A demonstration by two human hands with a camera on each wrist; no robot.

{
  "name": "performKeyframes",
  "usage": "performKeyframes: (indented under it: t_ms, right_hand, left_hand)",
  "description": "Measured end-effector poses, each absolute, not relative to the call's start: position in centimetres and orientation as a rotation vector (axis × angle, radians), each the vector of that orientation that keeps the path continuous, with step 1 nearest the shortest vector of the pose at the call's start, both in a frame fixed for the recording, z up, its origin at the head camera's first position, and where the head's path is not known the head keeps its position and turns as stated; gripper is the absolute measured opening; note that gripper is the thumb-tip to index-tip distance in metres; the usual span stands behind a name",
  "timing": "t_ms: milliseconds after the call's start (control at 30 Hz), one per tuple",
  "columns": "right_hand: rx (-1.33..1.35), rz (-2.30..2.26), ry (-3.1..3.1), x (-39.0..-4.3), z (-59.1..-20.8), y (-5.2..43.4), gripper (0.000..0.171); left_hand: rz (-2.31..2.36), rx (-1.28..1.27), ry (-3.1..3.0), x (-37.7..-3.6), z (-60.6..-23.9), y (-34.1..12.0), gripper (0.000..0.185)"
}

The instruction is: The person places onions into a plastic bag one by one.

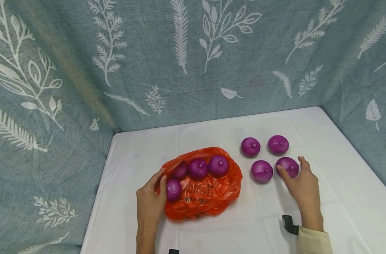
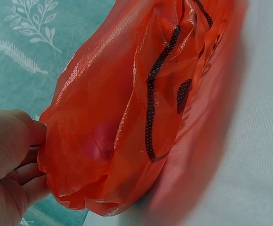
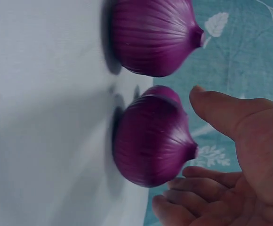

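My left hand (image 1: 151, 197) grips the left rim of a red plastic bag (image 1: 205, 197), its thumb and fingers pinching the thin film. Inside the wide mouth of that bag lie several purple onions (image 1: 197, 168). In the left wrist view the bag's side (image 2: 99, 117) fills the middle, with black print on it. My right hand (image 1: 302, 187) reaches over the near-right onion (image 1: 288, 166) on the table, thumb on its left and fingers on its right. In the right wrist view the fingers are spread beside that onion (image 3: 150, 141), palm toward its stem tip.
Three more onions stand near the right hand: one just left of it (image 1: 261, 171) and two behind, an onion (image 1: 250, 147) and another onion (image 1: 278, 144). A white cloth (image 1: 218, 233) covers the table. Blue-green curtains (image 1: 193, 88) with white leaves border its back and sides.
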State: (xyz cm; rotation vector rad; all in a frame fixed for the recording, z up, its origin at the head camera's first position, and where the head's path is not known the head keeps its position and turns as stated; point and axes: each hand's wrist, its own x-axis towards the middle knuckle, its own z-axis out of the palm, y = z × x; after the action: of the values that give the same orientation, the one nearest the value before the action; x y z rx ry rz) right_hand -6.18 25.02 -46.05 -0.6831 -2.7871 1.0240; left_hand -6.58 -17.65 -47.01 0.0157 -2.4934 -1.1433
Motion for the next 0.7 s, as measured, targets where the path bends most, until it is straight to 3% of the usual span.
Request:
performKeyframes:
  t_ms: [700]
  right_hand:
    - [-0.643, 1.031, -2.747, -6.3, -47.4, 25.2, 0.087]
  left_hand:
    - [-1.138, 0.011, -2.504, -6.4, -47.0, -17.6, 0.032]
